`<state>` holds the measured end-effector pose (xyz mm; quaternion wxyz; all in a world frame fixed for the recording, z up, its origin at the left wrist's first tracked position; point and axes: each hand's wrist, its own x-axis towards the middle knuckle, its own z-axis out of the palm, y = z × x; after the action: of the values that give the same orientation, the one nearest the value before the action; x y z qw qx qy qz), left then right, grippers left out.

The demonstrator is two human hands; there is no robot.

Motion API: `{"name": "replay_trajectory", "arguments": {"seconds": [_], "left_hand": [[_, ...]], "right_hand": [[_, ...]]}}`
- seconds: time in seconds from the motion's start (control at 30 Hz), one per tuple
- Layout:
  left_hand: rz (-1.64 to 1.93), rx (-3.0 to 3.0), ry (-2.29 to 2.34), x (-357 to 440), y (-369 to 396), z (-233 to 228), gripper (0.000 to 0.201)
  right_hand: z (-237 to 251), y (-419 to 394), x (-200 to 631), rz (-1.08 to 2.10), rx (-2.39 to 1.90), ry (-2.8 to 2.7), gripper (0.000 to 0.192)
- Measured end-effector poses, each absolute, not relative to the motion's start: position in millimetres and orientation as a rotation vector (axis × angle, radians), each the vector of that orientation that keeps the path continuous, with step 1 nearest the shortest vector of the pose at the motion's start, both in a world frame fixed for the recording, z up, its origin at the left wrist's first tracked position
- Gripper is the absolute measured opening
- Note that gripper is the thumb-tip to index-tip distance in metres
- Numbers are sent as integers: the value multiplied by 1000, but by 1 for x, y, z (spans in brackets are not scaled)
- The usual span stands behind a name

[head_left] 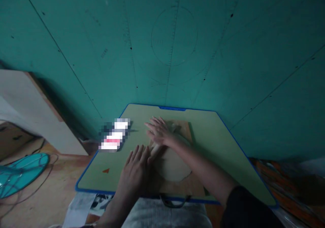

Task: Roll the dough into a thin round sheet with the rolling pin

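A pale, flat round sheet like rolled-out dough [175, 163] lies on a wooden board [175, 188]. Across its left side, slanting up to the right, is a light rolling pin [156, 150], partly hidden under my hands. My left hand [137, 162] rests on the near end of the pin, palm down with the fingers stretched out. Farther up, my right hand [157, 132] lies over the pin with its fingers spread, and the right forearm crosses above the sheet. Neither hand is wrapped round the pin.
The board lies on a pale green folding table [215, 143] with a blue rim and a front handle [175, 202]. At left on the table are a phone-like blurred object [114, 135] and a small orange triangle [106, 171]. A green wall [162, 52] stands behind.
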<state>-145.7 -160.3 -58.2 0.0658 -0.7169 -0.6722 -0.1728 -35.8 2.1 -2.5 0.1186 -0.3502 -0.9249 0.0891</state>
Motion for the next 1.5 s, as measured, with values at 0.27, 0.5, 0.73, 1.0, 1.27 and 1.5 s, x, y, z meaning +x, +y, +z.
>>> {"name": "replay_trajectory", "arguments": {"seconds": [0.27,0.5,0.73,1.0,1.27,1.5], "left_hand": [[-770,-2357,-1912,-121,-179,-47,49],[-812,-2513,-1664,-85,-196,-48,61],[-619,-2185,-2029,-154,-194,-58,45],[-550,-2298,-2276,-143,-156,-30,43],[-1372,-1941,-2671,-178,-156,-35,41],[-2227,-1534,-2492,-179,-169,-28,55]], "right_hand": [[-17,-18,4,192,-974,-2596,38],[-26,-48,82,188,-921,-2687,51],[-9,-2,-54,359,-885,-2716,54],[-15,2,-59,443,-783,-2428,35],[-6,12,71,350,-1274,-2128,33],[-11,-11,55,305,-1531,-2339,21]]}}
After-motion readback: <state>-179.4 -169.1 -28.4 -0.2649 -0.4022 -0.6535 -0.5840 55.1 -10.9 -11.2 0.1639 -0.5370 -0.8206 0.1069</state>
